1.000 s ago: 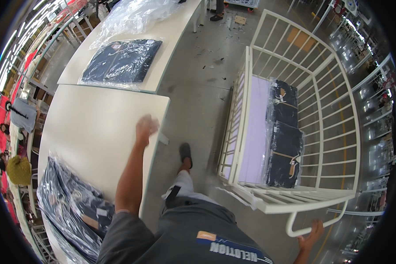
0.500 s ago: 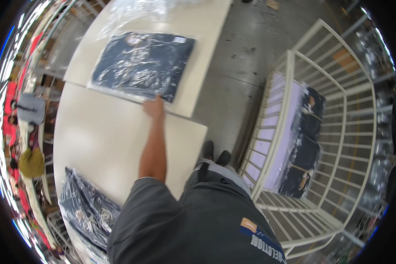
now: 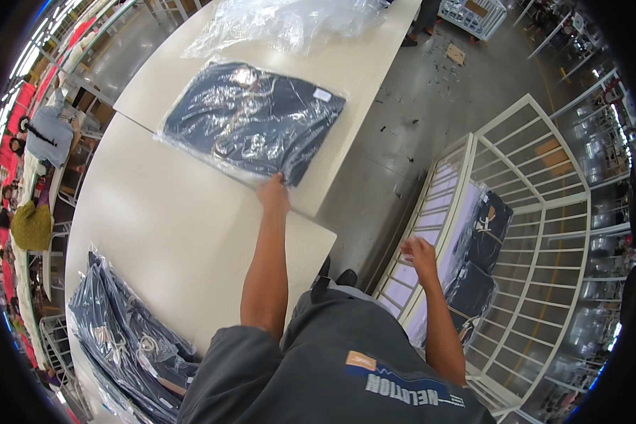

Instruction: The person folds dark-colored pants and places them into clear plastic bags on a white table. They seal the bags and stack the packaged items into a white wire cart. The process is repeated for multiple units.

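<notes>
- My L hand (image 3: 274, 192): fingers clamped on near edge of bagged dk blue garment (image 3: 251, 124), close to its R corner; it's flat on far worktop (image 3: 364, 92), just beyond those fingers.
- My R hand (image 3: 420, 256): nothing in it, fingers loosely bent & a bit apart, by the cart (image 3: 461, 180); can't tell if touching.
- Dk packs (image 3: 491, 219) in cart, R of R fingers.
- Bagged clothes pile (image 3: 124, 339) on near worktop (image 3: 169, 205), L of L fingers & closer to me.
- Clear plastic (image 3: 283, 25) well past L fingers.

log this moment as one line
left hand: gripping bagged dark garment, near edge | right hand: empty, near white cart
</notes>
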The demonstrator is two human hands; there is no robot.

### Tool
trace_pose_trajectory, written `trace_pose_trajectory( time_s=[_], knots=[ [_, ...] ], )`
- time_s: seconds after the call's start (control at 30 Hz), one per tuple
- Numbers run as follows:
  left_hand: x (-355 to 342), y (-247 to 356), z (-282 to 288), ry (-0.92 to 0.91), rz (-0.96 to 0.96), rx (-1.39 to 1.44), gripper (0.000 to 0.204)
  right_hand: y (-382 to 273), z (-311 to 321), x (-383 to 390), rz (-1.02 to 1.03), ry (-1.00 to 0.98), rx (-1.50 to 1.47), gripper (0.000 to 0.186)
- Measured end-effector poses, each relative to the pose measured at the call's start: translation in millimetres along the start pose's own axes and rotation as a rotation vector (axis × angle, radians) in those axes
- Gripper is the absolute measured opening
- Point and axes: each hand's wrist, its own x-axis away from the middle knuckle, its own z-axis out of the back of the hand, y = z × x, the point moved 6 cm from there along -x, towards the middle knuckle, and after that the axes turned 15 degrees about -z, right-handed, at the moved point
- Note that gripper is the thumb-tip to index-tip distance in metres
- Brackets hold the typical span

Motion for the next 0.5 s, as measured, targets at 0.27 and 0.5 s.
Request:
trace_pose_trajectory(
  time_s=[0.27, 0.5],
  knots=[
    [148.8, -6.8, 41.9, -0.27, 0.368, 0.038, 0.017, -75.6, -180.5, -44.4, -0.354, -0.497, -0.601, 0.067],
    [177.0, 28.4, 69.3, -0.164, 0.556, 0.352, 0.067, -94.8, -123.9, -39.9, -0.164, -0.02, -0.475, 0.036]
  ],
)
